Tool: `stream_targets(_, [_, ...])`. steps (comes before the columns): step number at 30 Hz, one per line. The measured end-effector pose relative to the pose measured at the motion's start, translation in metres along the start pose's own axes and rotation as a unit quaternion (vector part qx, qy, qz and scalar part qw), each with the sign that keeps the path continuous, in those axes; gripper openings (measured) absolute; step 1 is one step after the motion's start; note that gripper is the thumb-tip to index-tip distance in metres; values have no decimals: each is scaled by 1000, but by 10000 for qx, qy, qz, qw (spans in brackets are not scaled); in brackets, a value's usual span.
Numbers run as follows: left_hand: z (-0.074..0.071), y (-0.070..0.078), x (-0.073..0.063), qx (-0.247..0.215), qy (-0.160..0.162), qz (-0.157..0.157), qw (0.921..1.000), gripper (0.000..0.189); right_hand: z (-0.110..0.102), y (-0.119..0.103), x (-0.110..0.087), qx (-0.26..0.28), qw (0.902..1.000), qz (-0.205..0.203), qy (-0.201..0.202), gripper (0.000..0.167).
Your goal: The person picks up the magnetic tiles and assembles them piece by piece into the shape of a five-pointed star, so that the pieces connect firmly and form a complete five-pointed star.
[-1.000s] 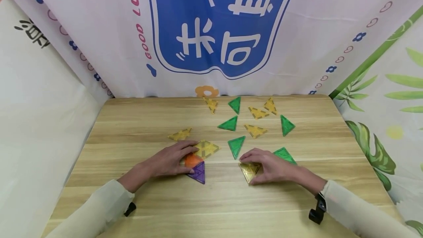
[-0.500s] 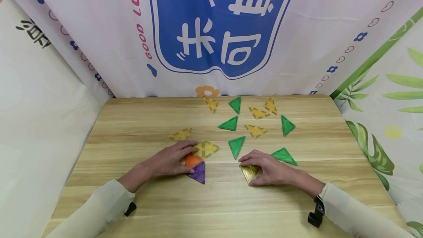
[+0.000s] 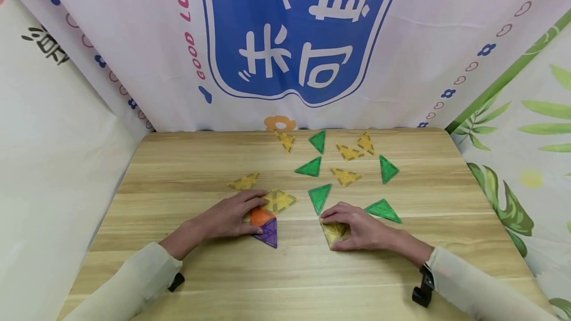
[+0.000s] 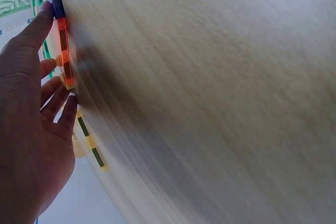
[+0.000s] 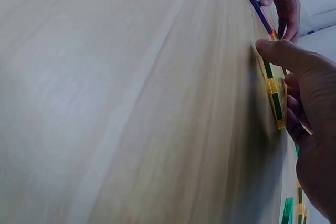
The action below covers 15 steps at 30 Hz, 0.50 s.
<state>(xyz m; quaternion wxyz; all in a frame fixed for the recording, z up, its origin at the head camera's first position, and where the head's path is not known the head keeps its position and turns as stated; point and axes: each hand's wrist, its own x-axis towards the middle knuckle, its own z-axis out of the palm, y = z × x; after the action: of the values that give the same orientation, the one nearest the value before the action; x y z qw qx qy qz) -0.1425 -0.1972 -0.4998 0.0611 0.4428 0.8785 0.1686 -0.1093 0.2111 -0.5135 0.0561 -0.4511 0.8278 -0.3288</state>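
Note:
In the head view my left hand (image 3: pixel 227 218) spans a joined group of flat triangular magnetic tiles on the table. Its thumb lies on the purple tile (image 3: pixel 269 234), and its fingers reach past the orange tile (image 3: pixel 259 216) to the edge of the yellow tiles (image 3: pixel 278 201). The left wrist view shows the orange tile (image 4: pixel 63 45) edge-on between thumb and fingers. Some way to the right, my right hand (image 3: pixel 368 227) pinches a yellow triangular tile (image 3: pixel 331 232) between thumb and fingertips. From the right wrist this tile (image 5: pixel 275 90) appears edge-on, close to the tabletop.
Loose green tiles, among them one behind the right hand (image 3: pixel 383 210) and one between the hands (image 3: pixel 319 197), lie on the wooden table (image 3: pixel 267 281). Several yellow tiles (image 3: pixel 345 176) are scattered farther back. A printed cloth (image 3: pixel 156 88) hangs behind the table.
My right hand has shifted slightly left with the yellow tile in its grip. The left hand and the tiles under it have stayed in place.

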Motion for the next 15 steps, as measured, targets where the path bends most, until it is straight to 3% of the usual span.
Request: stream_targets(15, [0,0,0,-49,-22,-5,10000,71,18,-15,35,39,9984,-254,501,58])
